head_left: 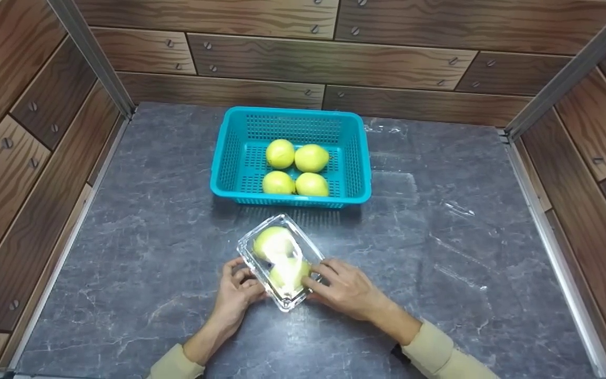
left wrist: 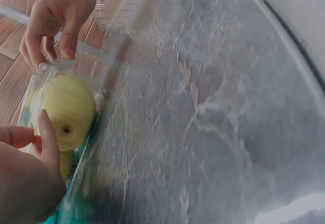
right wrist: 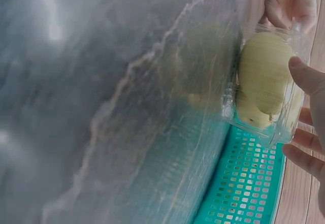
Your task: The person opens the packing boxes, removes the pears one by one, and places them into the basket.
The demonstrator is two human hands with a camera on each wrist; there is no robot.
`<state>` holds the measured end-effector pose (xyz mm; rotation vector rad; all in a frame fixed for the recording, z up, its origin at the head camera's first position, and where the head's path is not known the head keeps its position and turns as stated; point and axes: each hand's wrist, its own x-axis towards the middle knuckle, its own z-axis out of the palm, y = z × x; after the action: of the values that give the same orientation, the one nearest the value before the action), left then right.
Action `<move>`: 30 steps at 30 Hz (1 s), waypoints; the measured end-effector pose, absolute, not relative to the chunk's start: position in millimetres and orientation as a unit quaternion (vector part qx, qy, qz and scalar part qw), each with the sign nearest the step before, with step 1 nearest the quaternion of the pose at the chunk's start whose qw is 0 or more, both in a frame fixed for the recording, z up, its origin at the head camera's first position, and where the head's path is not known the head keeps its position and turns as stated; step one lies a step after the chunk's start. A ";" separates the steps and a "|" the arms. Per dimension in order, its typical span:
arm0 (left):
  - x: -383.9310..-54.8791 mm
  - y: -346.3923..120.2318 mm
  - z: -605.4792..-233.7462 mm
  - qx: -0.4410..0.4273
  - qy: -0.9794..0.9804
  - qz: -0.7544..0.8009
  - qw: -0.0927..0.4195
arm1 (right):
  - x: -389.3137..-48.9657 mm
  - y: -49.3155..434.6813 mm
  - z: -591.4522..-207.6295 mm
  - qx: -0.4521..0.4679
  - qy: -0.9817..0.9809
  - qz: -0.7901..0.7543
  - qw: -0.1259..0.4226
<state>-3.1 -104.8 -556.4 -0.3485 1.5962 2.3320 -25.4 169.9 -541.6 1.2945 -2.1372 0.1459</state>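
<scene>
A clear plastic clamshell box with two yellow-green, apple-like fruits inside lies slantwise on the table, its top bright with glare. My right hand grips the box's right side; the right wrist view shows the thumb on one edge and the other fingers spread lower along it. On the opposite side, my left hand holds the near-left edge with bent fingers. From the left wrist view, its index finger overlaps the box's side in front of a fruit with a dark dimple.
Just beyond the box stands a turquoise perforated basket holding several more yellow-green fruits. The grey marbled tabletop has glossy streaks at right. Wood-patterned walls with metal rails enclose its back and sides.
</scene>
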 end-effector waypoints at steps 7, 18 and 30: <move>-4.8 -103.9 -557.6 -0.119 0.549 0.814 0.148 | -29.5 175.8 -540.3 0.549 -0.750 -0.005 0.370; -3.1 -104.2 -560.1 -0.111 0.541 0.819 0.159 | -26.1 166.1 -548.4 0.595 -0.683 -0.022 0.424; -4.3 -102.4 -559.7 -0.111 0.541 0.819 0.155 | -23.0 158.5 -553.8 0.589 -0.689 -0.040 0.420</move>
<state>-4.3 -102.4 -559.7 -0.3180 1.5493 2.3471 -23.0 158.5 -553.8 1.4773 -1.7256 -0.0994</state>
